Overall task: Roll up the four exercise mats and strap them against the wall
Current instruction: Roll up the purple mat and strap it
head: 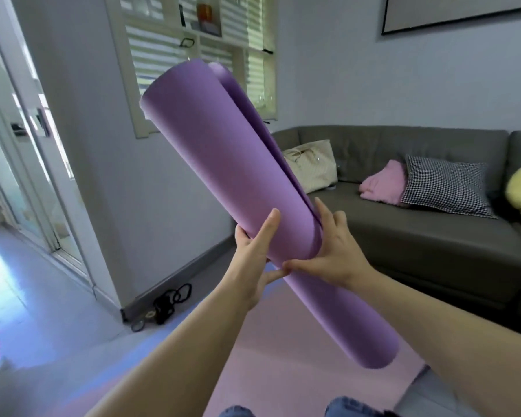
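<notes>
A rolled purple exercise mat (pixel 223 164) is held up in the air, tilted with its far end toward the upper left. The roll is loose, with its outer flap open along the right side. My left hand (pixel 253 257) grips the roll from the left, fingers up along it and thumb underneath. My right hand (pixel 328 254) grips it from the right, fingers curled over the flap's edge. A pink mat (pixel 283 356) lies flat on the floor beneath. A tangle of black straps (pixel 166 305) lies at the foot of the wall corner.
A grey sofa (pixel 418 236) fills the right side, carrying a cream bag (pixel 313 164), a pink cloth, a checked cushion (pixel 445 185) and a yellow cushion. A glass sliding door (pixel 27 145) stands at the left. My knees in jeans (pixel 343 407) show at the bottom edge.
</notes>
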Demonstrator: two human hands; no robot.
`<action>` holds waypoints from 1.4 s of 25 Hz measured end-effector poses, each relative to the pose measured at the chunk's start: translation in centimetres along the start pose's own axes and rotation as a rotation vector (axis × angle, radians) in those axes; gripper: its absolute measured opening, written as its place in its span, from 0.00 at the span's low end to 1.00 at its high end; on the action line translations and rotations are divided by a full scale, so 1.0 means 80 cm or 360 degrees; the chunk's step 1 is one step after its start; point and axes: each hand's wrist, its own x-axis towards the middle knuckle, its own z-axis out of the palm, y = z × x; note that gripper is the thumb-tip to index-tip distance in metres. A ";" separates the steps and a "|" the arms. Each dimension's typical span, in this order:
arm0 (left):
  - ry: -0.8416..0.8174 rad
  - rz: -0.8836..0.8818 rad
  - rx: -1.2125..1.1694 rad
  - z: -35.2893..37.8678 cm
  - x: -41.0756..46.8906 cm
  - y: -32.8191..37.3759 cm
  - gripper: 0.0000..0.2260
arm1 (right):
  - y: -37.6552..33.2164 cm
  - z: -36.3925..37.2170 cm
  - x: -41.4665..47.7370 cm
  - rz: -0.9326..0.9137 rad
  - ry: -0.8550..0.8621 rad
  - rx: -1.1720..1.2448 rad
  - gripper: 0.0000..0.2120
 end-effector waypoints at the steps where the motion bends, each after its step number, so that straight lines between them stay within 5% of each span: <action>1: 0.0023 -0.0005 -0.0028 -0.005 0.005 0.000 0.42 | 0.002 -0.001 0.006 0.0014 -0.0120 0.0157 0.52; 6: 0.0125 -0.0099 0.0295 -0.012 0.041 -0.040 0.46 | 0.036 0.010 0.032 0.0515 -0.0385 0.1093 0.18; 13: 0.0223 -0.0365 0.0785 -0.026 0.122 -0.174 0.38 | 0.149 0.098 0.027 0.1047 -0.0446 0.1375 0.22; 19: 0.0133 -0.0558 0.0819 -0.043 0.147 -0.275 0.31 | 0.235 0.168 0.004 0.1374 -0.0447 0.1615 0.34; 23: 0.0092 -0.0767 0.0658 -0.070 0.163 -0.312 0.60 | 0.258 0.180 0.006 0.1465 -0.0427 0.1697 0.35; 25: 0.0117 -0.0742 0.0638 -0.067 0.163 -0.306 0.63 | 0.256 0.177 0.008 0.1491 -0.0458 0.1669 0.39; 27: 0.0201 -0.0707 0.0702 -0.052 0.161 -0.287 0.52 | 0.253 0.172 0.007 0.1485 -0.0384 0.1629 0.39; 30: 0.0060 -0.0329 0.0923 -0.041 0.142 -0.264 0.20 | 0.248 0.160 0.008 0.1312 -0.0129 0.1714 0.18; 33: -0.0141 0.0035 0.1273 -0.049 0.131 -0.225 0.26 | 0.243 0.137 0.012 0.0948 0.0044 0.1680 0.18; 35: -0.0317 -0.0076 0.1443 -0.053 0.131 -0.180 0.27 | 0.236 0.121 0.011 0.0795 0.0001 0.1456 0.20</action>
